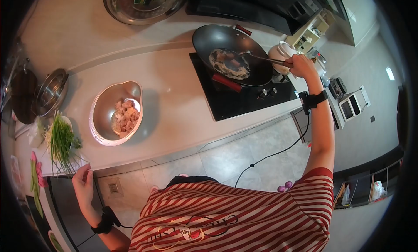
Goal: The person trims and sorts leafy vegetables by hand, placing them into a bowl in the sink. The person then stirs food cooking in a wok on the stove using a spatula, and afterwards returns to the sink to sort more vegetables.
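Observation:
My right hand (pixel 303 66) is closed around the handle of a spatula (pixel 270 59), whose metal end reaches into a dark wok (pixel 204 40) with red-brown handles. Pale, bubbling food (pixel 230 65) with some darker pieces lies in the wok's bottom. The wok sits tilted in view on a black cooktop (pixel 224 99). At the counter's front edge, my left hand (pixel 84 182) hangs with fingers slightly bent and nothing seen in it. Nearest to it are long green chives or scallions (pixel 61 138). A metal bowl (pixel 101 110) holding raw meat chunks (pixel 126 117) stands between the hands.
Steel basins (pixel 51 93) stand at the left, and a large glass-like lid or tray (pixel 146 12) is at the back. A white pot (pixel 278 51) is right of the wok. A black cable (pixel 270 157) hangs from my right wrist. Purple onions (pixel 285 186) show beside my sleeve.

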The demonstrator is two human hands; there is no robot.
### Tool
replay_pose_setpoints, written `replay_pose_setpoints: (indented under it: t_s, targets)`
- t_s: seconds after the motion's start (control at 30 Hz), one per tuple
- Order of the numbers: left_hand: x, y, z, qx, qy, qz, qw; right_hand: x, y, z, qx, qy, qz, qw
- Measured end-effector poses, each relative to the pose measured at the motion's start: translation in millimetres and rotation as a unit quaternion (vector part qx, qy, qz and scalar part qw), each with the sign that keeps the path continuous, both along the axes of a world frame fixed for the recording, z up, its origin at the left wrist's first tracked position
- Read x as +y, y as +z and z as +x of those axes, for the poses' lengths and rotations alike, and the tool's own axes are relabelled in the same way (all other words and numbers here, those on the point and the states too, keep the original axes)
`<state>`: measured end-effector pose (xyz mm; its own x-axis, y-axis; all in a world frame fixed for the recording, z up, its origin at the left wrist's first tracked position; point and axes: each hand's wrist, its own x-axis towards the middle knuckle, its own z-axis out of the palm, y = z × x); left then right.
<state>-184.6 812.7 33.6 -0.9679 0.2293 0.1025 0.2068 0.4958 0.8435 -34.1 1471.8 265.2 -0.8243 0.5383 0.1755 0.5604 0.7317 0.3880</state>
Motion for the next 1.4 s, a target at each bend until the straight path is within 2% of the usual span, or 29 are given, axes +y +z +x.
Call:
replay_pose_setpoints:
  t_s: [0.5, 0.67, 0.77, 1.07, 1.4]
  targets:
    - [2.5, -0.9, 3.4, -0.009, -0.011, 0.002, 1.000, 3.0, -18.3, -3.1, -0.045, -0.009, -0.004, 0.999]
    - [3.1, -0.2, 7.2, -0.026, -0.009, -0.008, 1.000, 1.3, -16.5, 3.5, -0.010, -0.005, -0.005, 1.000]
    - [4.4, -4.4, 7.5, -0.015, -0.006, 0.001, 1.000, 6.0, -19.4, 4.4, -0.048, -0.014, 0.005, 0.999]
    - [5.7, -0.4, 7.4, 0.002, -0.014, -0.005, 1.000, -3.1, -24.7, 7.9, -0.008, -0.006, -0.006, 1.000]
    - [3.3, 0.0, 9.7, 0.003, -0.013, -0.002, 1.000, 7.4, -37.0, 12.3, -0.036, -0.004, 0.020, 0.999]
